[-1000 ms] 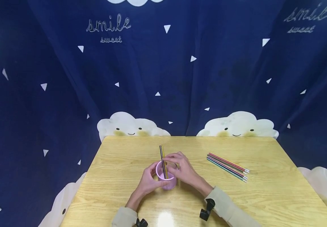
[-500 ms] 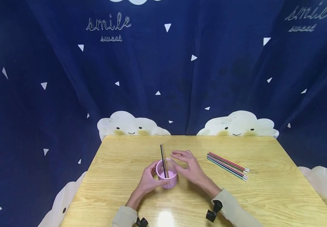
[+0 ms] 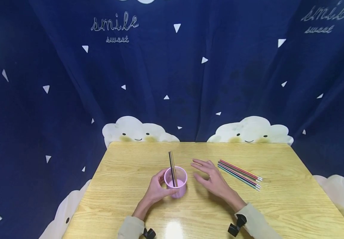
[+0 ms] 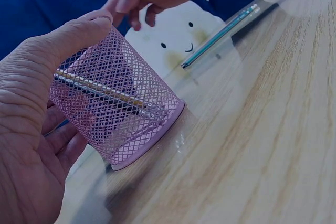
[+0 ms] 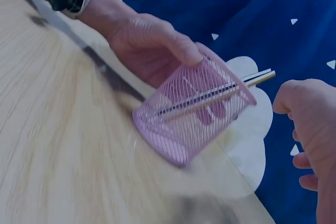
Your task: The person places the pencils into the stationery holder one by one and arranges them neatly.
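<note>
At lower centre, your left hand (image 3: 156,190) is gripping a pink cylindrical mesh cup (image 3: 182,190), probably light, stiff, best held mid-wall; your right hand (image 3: 215,181) is hovering loose-fingered.

Head view looks down; close wrist views share the cup (image 4: 126,85).

In the left hand (image 3: 155,190), a pink round mesh cup (image 3: 182,191) with black and gold pencils (image 3: 173,166); past the right hand (image 3: 213,179), red, black and teal pencils (image 3: 239,175); beyond both, white-triangled navy cloth (image 3: 148,66).
</note>
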Demonstrator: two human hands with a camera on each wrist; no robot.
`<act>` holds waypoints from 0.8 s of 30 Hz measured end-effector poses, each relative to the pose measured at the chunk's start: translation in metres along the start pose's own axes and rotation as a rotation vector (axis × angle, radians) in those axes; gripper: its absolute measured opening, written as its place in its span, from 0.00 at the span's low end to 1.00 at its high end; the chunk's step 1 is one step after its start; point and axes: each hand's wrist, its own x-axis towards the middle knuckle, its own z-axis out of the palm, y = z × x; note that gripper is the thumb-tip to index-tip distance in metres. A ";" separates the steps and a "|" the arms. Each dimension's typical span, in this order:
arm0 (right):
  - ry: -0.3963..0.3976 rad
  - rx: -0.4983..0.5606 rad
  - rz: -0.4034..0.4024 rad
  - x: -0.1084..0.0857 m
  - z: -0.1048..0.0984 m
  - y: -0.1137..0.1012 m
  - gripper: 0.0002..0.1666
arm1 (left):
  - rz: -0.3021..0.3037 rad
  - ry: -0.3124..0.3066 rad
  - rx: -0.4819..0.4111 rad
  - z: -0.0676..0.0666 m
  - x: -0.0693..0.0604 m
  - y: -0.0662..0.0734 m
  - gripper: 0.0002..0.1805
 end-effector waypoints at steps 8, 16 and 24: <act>-0.047 -0.139 0.021 -0.024 -0.012 0.019 0.27 | -0.010 0.000 -0.007 0.000 0.001 -0.002 0.45; -0.022 -0.256 0.018 -0.039 -0.024 0.039 0.26 | -0.007 0.001 -0.004 -0.001 0.000 0.000 0.46; -0.023 -0.304 0.031 -0.045 -0.035 0.049 0.25 | -0.012 -0.005 -0.006 0.000 0.000 0.000 0.45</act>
